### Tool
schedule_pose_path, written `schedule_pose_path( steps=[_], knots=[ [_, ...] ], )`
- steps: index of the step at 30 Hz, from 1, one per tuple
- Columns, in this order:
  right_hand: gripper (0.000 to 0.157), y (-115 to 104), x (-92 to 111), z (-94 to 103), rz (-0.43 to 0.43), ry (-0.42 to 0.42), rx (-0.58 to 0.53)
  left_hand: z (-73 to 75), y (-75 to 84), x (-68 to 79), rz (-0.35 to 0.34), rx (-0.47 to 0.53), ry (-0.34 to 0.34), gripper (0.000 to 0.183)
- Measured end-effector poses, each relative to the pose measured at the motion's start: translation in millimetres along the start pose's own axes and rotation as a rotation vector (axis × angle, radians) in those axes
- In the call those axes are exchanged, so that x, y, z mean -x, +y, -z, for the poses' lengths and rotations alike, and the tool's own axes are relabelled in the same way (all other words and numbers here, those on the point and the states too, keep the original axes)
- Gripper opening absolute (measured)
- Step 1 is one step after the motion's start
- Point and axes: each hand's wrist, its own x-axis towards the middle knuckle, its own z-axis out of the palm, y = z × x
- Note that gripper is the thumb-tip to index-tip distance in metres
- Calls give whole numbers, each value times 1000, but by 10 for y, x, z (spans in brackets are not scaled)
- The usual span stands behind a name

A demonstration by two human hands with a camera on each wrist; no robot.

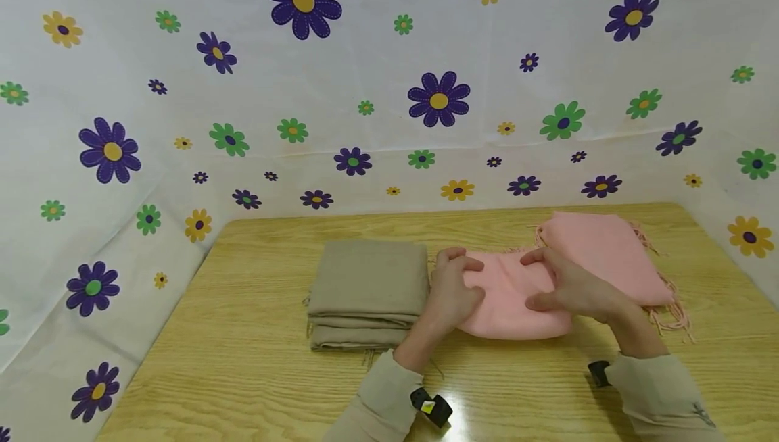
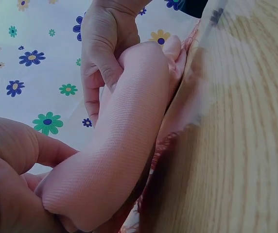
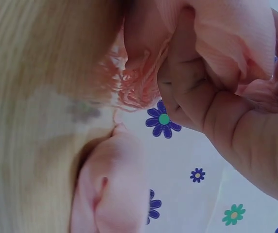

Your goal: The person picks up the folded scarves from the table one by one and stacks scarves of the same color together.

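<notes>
A folded pink scarf (image 1: 508, 300) with a fringe hangs between my two hands, a little above the table. My left hand (image 1: 453, 290) grips its left side, thumb and fingers curled over the edge. On the opposite side, my right hand (image 1: 572, 286) holds the cloth the same way. In the left wrist view the near side of the scarf (image 2: 119, 131) bulges in a rounded fold. The right wrist view shows fringe strands (image 3: 139, 90) dangling beside the fingers of the right hand (image 3: 236, 116).
A stack of folded grey-beige fringed cloth (image 1: 371, 286) sits left of my left hand. Behind and right of my right hand lies another folded pink scarf (image 1: 608, 253), its fringe spread on the wooden table (image 1: 255, 361). A flowered white sheet (image 1: 377, 63) surrounds the table.
</notes>
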Motion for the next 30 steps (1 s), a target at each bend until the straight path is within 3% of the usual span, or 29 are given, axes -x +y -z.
schedule_pose_path(
  steps=[17,25,30],
  knots=[
    [60,-150,126,31,54,-30,69,128,59,155,-25,-7,-18,32],
    [58,-144,170,32,68,-66,113,106,43,191,-10,-26,-60,29],
    [59,-109,171,21,56,-112,64,74,7,198,-5,-47,-81,29]
  ],
)
